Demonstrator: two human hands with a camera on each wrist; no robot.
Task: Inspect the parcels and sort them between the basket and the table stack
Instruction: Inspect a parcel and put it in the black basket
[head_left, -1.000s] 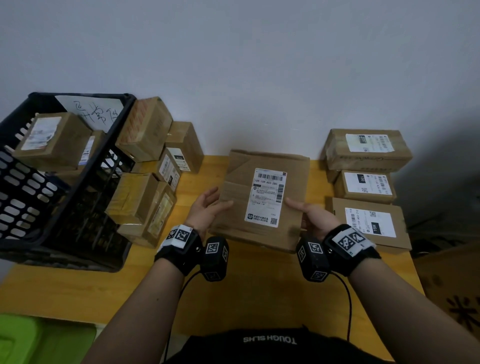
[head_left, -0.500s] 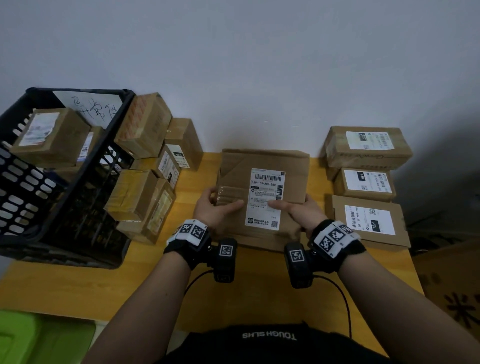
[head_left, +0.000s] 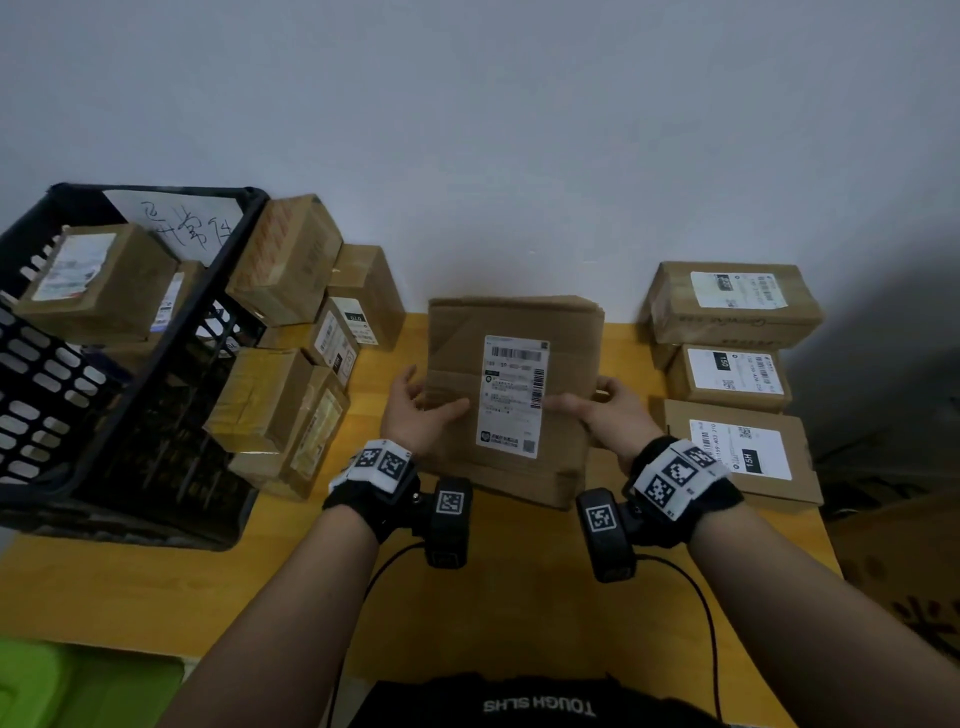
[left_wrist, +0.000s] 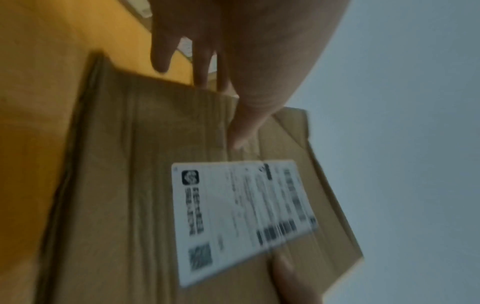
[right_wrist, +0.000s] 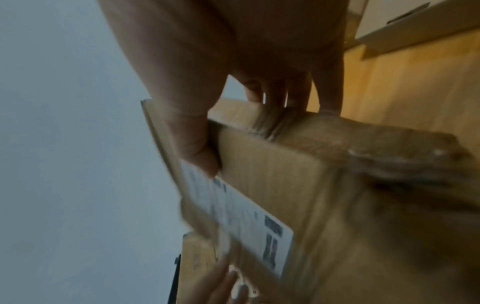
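Fingers of the left hand wrap behind the near-left edge of a flat cardboard parcel, thumb laid across its front; the right hand mirrors that on the other side, its thumb reaching onto the white shipping label and its fingers tucked round the back. So both hands are clamped on the one parcel, which is held tilted up over the middle of the counter, label facing the person.

To my eye this is the inspecting step: the label is being read and the choice of destination is not yet made. The next move would need a sideways carry, either left to the black basket or right to the table stack, and probably a shift to a flatter hold before setting it down.

The parcel is plain brown corrugated card, wide and shallow, with a diagonal crease on its face and glossy clear tape over the seam that shows in the right wrist view. Its label is matte paper with barcodes and a small QR square; the print is too blurred to read. The basket is hard plastic lattice with slotted walls, holding boxy cartons. More taped cartons are heaped just beside it. The stack's three parcels are flat with labels upward. The counter is smooth yellowish wood.
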